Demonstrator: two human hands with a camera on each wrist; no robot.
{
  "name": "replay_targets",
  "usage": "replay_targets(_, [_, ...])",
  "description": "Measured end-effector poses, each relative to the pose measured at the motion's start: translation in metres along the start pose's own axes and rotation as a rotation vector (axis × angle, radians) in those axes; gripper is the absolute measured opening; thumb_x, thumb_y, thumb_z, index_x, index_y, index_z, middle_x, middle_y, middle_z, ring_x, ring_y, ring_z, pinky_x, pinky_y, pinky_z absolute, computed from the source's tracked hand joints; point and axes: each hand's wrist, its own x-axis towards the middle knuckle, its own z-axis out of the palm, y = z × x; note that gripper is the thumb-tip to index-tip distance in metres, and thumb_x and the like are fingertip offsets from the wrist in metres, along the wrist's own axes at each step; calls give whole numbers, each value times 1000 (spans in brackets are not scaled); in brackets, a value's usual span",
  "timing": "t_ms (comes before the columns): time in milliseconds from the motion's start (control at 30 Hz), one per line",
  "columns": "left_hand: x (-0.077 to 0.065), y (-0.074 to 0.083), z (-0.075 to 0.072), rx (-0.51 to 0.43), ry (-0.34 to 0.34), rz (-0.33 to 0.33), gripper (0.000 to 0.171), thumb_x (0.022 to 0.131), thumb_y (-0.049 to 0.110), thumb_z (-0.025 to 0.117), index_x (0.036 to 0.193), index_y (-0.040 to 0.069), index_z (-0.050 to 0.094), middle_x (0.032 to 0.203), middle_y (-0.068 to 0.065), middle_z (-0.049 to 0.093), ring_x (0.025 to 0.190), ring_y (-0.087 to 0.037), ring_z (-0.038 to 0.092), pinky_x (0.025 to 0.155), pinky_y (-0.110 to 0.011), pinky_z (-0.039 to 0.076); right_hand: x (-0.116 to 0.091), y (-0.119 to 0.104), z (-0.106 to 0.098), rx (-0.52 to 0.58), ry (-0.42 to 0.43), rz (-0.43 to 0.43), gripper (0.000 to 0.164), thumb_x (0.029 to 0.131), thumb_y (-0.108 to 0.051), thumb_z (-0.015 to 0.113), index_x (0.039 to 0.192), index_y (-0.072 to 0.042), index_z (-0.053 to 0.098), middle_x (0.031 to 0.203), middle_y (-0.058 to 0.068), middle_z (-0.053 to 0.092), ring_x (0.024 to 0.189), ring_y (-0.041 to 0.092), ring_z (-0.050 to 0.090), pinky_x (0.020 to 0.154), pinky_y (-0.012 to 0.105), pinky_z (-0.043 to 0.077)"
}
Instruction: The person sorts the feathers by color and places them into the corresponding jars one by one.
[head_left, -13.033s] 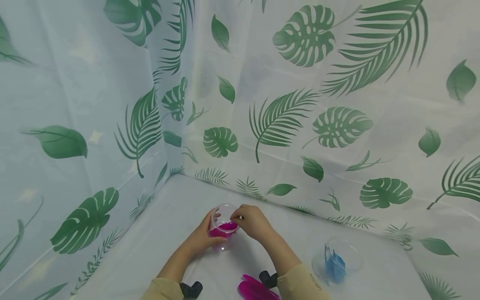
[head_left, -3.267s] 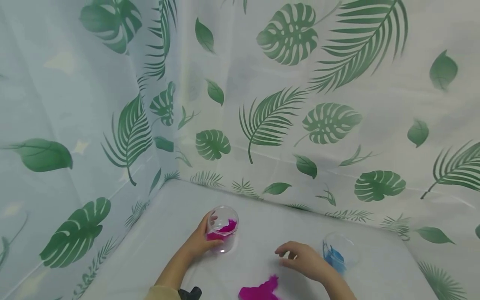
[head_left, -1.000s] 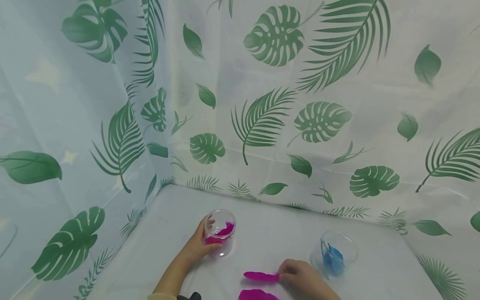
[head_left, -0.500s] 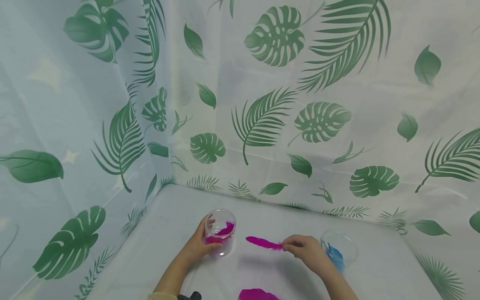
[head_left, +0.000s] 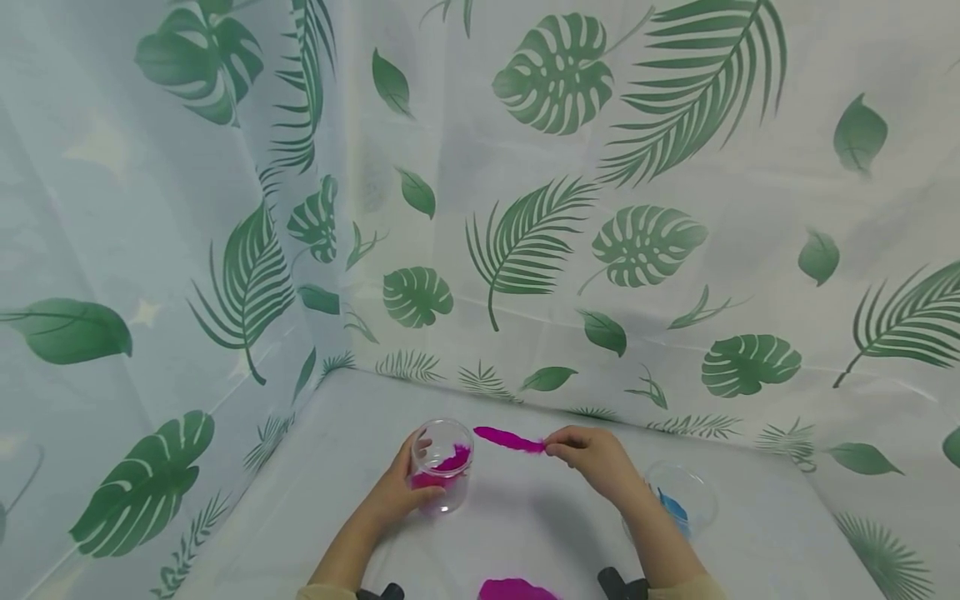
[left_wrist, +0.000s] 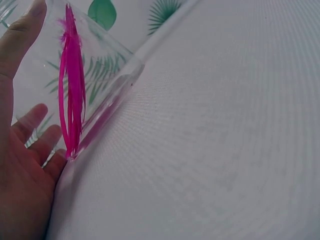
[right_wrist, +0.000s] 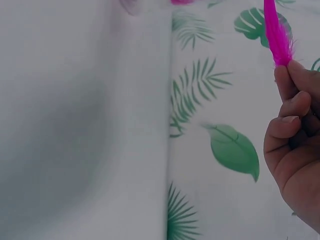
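Observation:
My left hand (head_left: 393, 492) holds a clear round jar (head_left: 454, 493) with its fingers and thumb around the side; the jar's mouth faces up. Magenta feathers (left_wrist: 73, 90) stand inside it, seen through the wall in the left wrist view. To the right of the jar, above the table, my right hand (head_left: 596, 458) pinches a single magenta feather (head_left: 510, 439) by one end between thumb and forefinger. The feather's free tip points left, close to the jar's rim. In the right wrist view the other fingers of the right hand (right_wrist: 300, 135) are curled.
A second clear jar (head_left: 697, 479) with blue feathers (head_left: 675, 508) stands on the right, partly behind my right forearm. More magenta feathers (head_left: 517, 590) lie at the bottom edge of the head view. Leaf-printed sheets (head_left: 450, 358) rise behind and left of the white table (head_left: 510, 533).
From over the jar's mouth, my right hand went down to the table, picked up a magenta feather, then raised it up and left toward the jar. My left hand stays on the jar.

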Motion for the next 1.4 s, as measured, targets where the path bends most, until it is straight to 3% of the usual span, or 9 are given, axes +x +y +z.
replay_targets(300, [0,-1,-1,13,-5,6,104,72,45,86,152,45,19,156,5,39,149,-34,29,113,-69,25,20,-28,15,-26,-24,-79,5,89,-25,73,91,-29,76,88,-3,72,80,14,58,69,29,49])
replay_targets(700, [1,-1,-1,11,-17,32,105,72,46,85,154,41,18,156,4,38,148,-33,31,115,-67,25,29,-56,31,-89,-40,-188,3,88,-26,74,89,-25,77,85,-11,71,79,9,60,69,28,51])
replay_targets(900, [1,-2,-3,-2,-17,-4,108,72,46,86,156,30,20,157,-9,38,147,-40,29,115,-68,23,32,-62,42,-122,-68,-233,4,89,-24,73,89,-24,77,85,-12,70,79,8,62,70,27,53])
replay_targets(1033, [2,-3,-2,-7,-18,-48,113,71,49,85,158,28,16,160,-12,33,149,-42,25,114,-70,21,33,-64,47,-138,-87,-257,6,90,-21,72,88,-25,76,84,-11,70,79,8,61,70,27,54])
replay_targets(1200, [1,-2,0,-5,-19,-40,112,71,47,85,157,31,16,159,-10,35,148,-42,27,114,-70,22,36,-71,49,-220,-63,-308,8,90,-17,72,87,-23,76,82,-10,70,76,6,60,67,25,53])
replay_targets(1400, [0,1,-1,16,-7,-30,110,69,49,86,155,39,18,157,-6,37,148,-39,29,113,-70,23,39,-84,57,-344,-90,-415,6,90,-15,71,89,-17,77,82,-7,71,76,5,60,68,23,53])
